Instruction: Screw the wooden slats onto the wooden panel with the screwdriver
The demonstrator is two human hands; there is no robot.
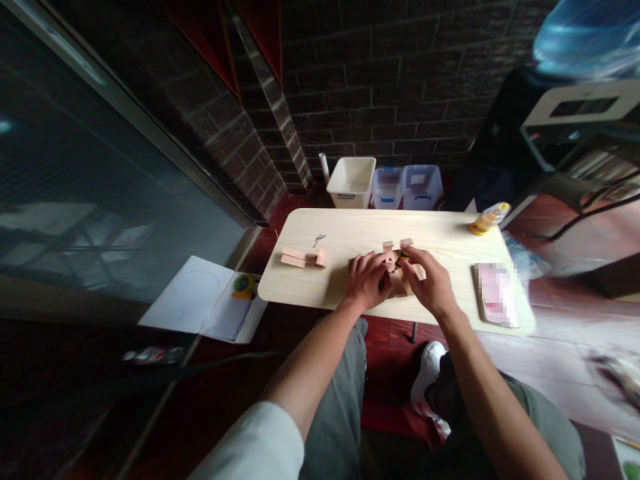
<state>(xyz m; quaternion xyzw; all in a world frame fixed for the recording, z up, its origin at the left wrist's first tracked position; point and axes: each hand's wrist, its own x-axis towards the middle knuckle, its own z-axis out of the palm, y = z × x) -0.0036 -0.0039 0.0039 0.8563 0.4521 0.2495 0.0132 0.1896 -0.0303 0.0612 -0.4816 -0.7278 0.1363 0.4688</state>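
Near the table's front edge lies a light wooden assembly [399,287] of joined pieces with small dark holes, largely covered by my hands. My left hand [367,280] is closed over its left side, fingers curled onto the wood. My right hand [429,277] is closed at its right side, thumb and fingers pinching a small black-and-yellow thing [403,256] against the wood; its kind is too small to tell. Just beyond my fingers stand two small wooden blocks, one of them a wooden block [407,243] behind the right hand.
The pale table [350,227] also bears another wooden assembly [304,258], small dark hardware [319,240], a yellow-capped bottle [489,219] and a blurred-out flat item [497,295]. Behind it stand a cream bin [353,177] and clear bins [423,183]. An open white box [193,297] lies left.
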